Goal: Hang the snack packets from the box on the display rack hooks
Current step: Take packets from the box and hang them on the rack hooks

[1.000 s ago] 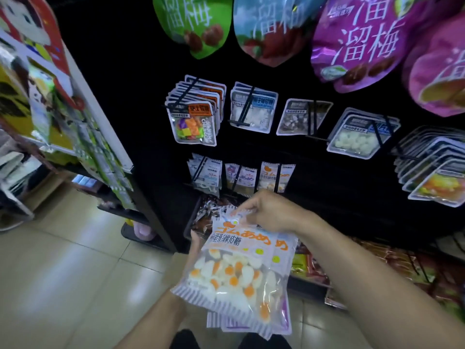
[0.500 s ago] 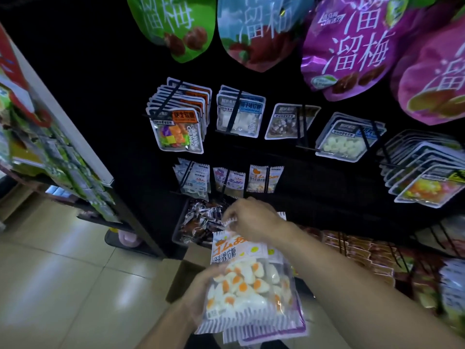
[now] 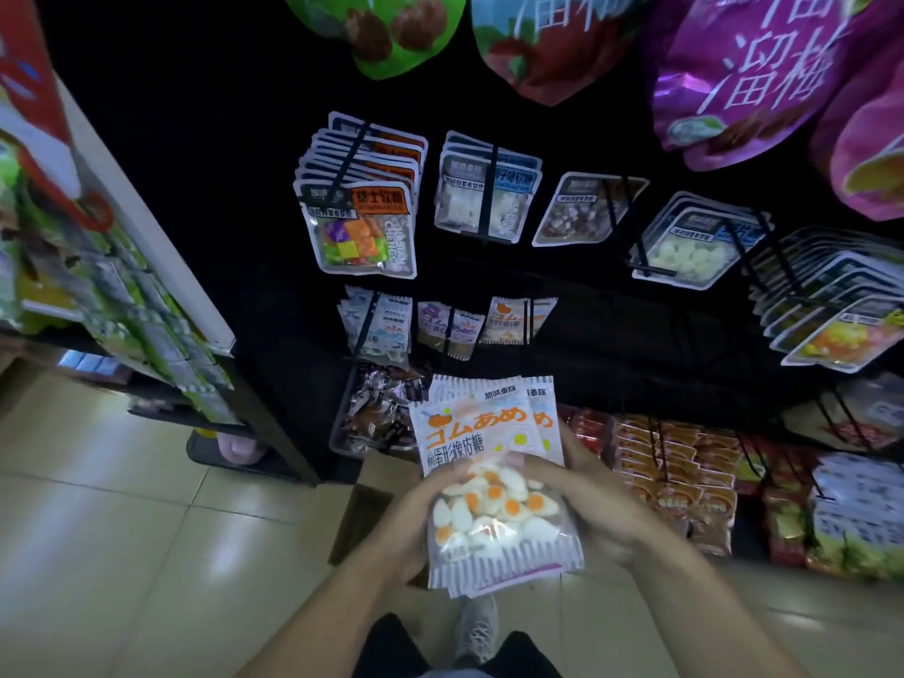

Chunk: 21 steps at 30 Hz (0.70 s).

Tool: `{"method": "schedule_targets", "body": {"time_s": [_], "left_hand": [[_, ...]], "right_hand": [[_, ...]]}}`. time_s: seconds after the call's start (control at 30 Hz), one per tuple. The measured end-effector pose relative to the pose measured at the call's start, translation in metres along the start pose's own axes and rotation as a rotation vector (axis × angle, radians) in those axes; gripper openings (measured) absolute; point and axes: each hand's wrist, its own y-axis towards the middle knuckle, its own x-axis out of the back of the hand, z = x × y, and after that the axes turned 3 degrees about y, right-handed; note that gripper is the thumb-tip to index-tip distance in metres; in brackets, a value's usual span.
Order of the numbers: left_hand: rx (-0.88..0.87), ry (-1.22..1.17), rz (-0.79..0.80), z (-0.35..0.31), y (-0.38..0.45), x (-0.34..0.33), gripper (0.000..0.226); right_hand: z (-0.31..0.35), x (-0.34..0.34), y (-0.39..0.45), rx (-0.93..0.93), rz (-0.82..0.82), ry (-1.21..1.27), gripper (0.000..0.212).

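Black display rack (image 3: 562, 305) of hung sweets, both hands (image 3: 406, 521) (image 3: 594, 506) gripping egg-gummy packets (image 3: 494, 482)

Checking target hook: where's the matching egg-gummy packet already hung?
Head view, centre: the hung egg-gummy packet is rightmost of three on the rack's lower row, above the held packets.

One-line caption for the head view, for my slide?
Both hands, left and right, grip white fried-egg gummy packets below the black display rack hooks.
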Motion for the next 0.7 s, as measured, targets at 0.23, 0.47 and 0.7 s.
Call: {"method": "schedule_targets", "body": {"time_s": [0.23,0.47,0.7], "left_hand": [[-0.362,0.261,-0.153,-0.024,0.001,-0.001,0.090],[-0.294,0.215,-0.072,-0.033,0.002,0.015,0.075],[-0.331,0.371,-0.108,-0.043,-0.003,0.023,0.067]], "right_hand": [[-0.011,-0.015,-0.002,0.104,-0.212,0.152,0.052],[-0.013,-0.040,-0.002,0.149,-0.189,-0.034,0.051],[-0.015,-0.038,0.005,0.235,-0.309,0.018,0.069]]}}
